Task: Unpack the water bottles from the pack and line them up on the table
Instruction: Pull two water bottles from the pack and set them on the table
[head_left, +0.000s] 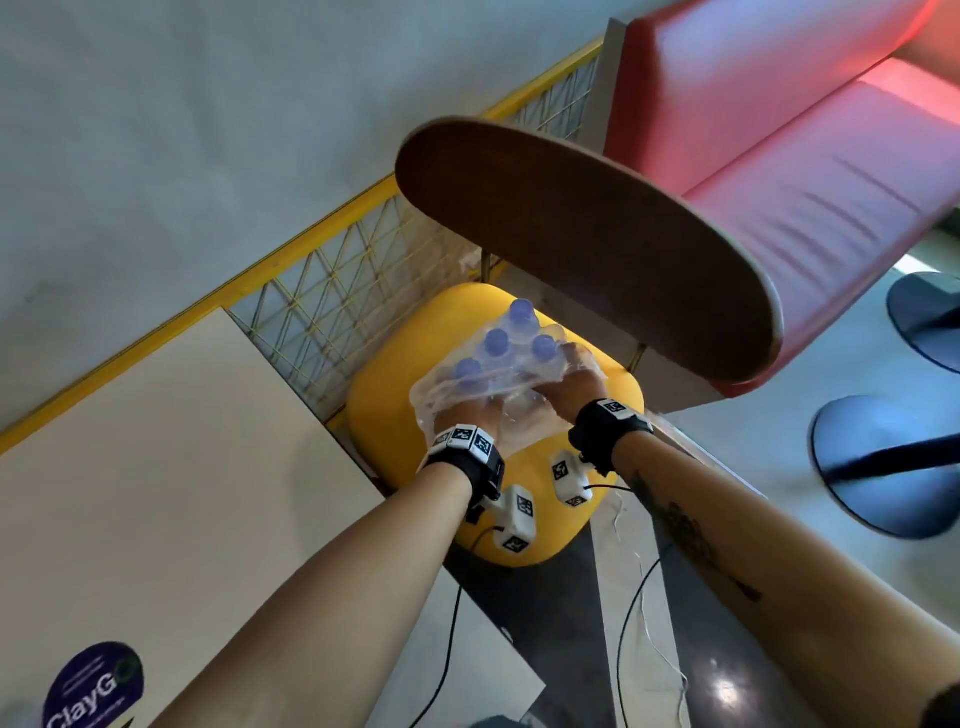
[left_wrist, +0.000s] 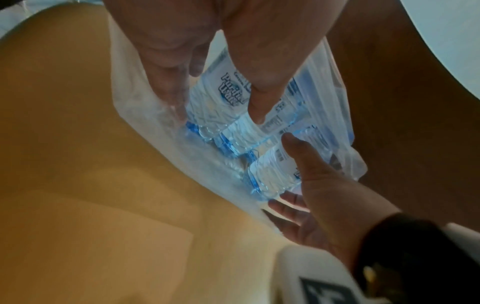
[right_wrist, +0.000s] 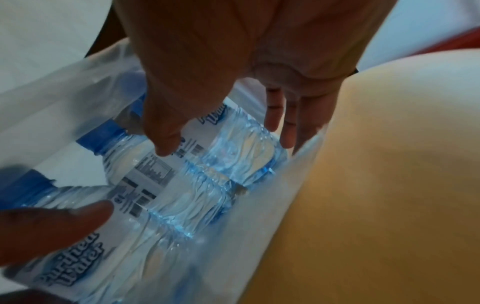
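Both hands grip the pack (head_left: 498, 364) on the yellow seat (head_left: 597, 525), your left hand (head_left: 465, 415) and right hand (head_left: 576, 387) curled round its near bottles through torn film; lift level toward the table (head_left: 156, 467), supporting the bases.

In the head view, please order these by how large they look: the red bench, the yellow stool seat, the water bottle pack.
1. red bench
2. yellow stool seat
3. water bottle pack
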